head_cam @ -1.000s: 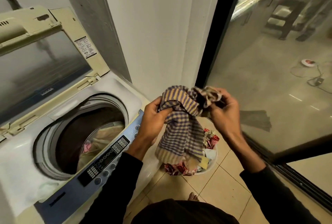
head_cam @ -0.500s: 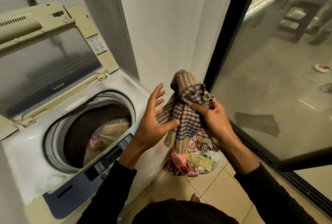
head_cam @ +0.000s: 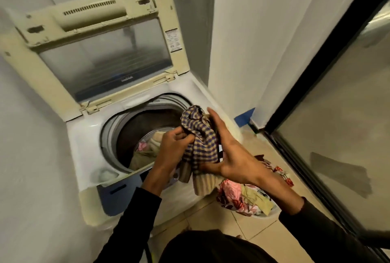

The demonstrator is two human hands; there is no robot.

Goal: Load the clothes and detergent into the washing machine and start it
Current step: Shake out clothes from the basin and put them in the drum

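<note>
Checked cloth point(head_cam: 200, 136), bunched, now sits at the right rim of the open drum point(head_cam: 147, 134), partly over the opening; half a sec. ago it hung above the laundry basket point(head_cam: 272, 213), beside the machine, not over it. L. hand point(head_cam: 173, 146) has gone from spread, only touching the cloth, to fingers curled and clamped on a fold at the cloth's left edge. R. hand point(head_cam: 230, 157) has eased from a pinch to a flat support: fingers straight along the cloth's right side, thumb under its lower part. Cloth's striped tail point(head_cam: 203, 184) hangs down outside the drum, in front of the control panel point(head_cam: 118, 191). Meaning for task: this item is at the transfer point, prob. about to be dropped or pushed in. Drum already holds several pieces point(head_cam: 147, 148); basket on the floor carries more garments point(head_cam: 242, 196), so loading is part done. Lid point(head_cam: 101, 51) stands fully up. No detergent in view; that step and the start remain.
</note>
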